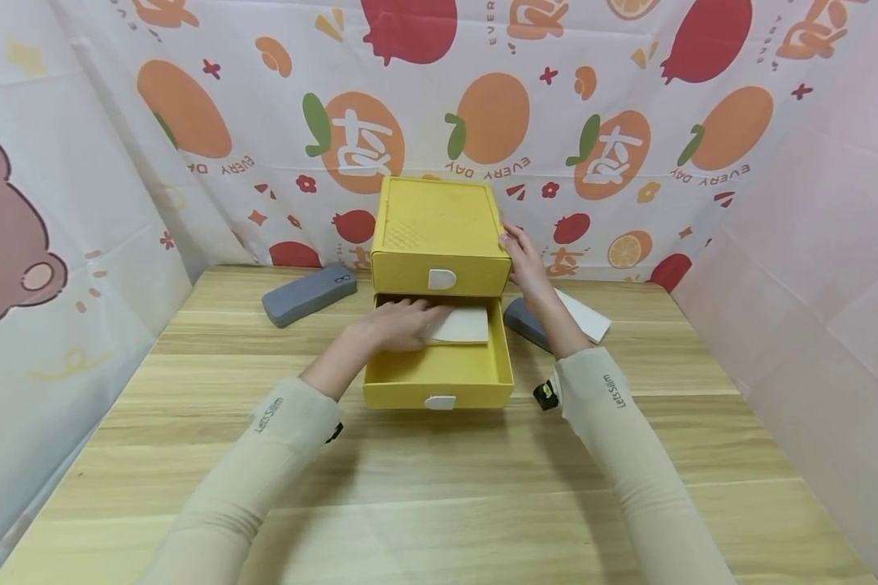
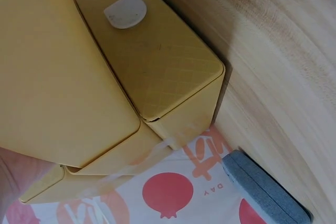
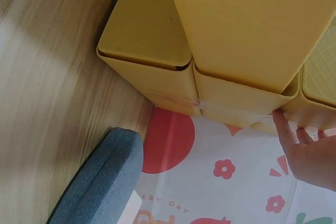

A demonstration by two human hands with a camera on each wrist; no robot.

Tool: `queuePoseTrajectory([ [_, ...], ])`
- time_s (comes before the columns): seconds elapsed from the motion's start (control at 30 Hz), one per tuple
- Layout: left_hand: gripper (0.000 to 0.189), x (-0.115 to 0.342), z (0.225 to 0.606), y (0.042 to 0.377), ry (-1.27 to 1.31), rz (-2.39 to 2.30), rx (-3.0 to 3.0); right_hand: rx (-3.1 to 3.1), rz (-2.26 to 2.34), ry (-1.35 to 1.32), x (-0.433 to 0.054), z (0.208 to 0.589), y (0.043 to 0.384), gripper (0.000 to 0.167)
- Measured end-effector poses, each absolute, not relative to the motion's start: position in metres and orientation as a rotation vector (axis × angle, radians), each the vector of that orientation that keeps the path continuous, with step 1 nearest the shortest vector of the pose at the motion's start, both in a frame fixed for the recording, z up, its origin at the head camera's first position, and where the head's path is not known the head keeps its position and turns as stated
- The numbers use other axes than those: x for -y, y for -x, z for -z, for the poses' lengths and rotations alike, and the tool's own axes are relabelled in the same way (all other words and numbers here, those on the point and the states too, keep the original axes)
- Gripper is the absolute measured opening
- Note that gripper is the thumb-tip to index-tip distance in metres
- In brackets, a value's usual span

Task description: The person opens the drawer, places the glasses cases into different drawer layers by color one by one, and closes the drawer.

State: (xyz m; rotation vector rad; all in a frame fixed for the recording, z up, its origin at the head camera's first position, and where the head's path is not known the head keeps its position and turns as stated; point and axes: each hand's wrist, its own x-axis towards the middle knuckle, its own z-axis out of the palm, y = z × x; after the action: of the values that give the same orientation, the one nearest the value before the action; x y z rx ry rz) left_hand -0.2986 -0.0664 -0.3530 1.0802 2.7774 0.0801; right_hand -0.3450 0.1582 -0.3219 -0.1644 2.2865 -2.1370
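Observation:
A yellow drawer box (image 1: 442, 215) stands at the back of the table with a white tab on its front. Below its top unit, a yellow drawer (image 1: 402, 396) is pulled out toward me. My left hand (image 1: 404, 325) reaches into this drawer, its fingers extended over a white paper pad (image 1: 464, 325); the thumb is hidden. Against the right side of the top unit rests my right hand (image 1: 528, 264), fingers spread along the upper edge. In the right wrist view the fingertips of that hand (image 3: 312, 156) touch the box's side.
A grey glasses case (image 1: 310, 295) lies left of the drawer box. Another grey case (image 1: 528, 323) and a white pad (image 1: 584, 315) lie to its right, partly behind my right forearm. A fruit-printed curtain (image 1: 439, 122) hangs close behind the box.

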Motion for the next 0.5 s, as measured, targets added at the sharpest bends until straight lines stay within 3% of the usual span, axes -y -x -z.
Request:
queuePoseTrajectory([
  [0.5,0.062,0.0656,0.3525,0.3024,-1.067,-0.082,-2.778,-2.289,2.142,0.161,-0.1587,0.3222,0.3451,0.051],
])
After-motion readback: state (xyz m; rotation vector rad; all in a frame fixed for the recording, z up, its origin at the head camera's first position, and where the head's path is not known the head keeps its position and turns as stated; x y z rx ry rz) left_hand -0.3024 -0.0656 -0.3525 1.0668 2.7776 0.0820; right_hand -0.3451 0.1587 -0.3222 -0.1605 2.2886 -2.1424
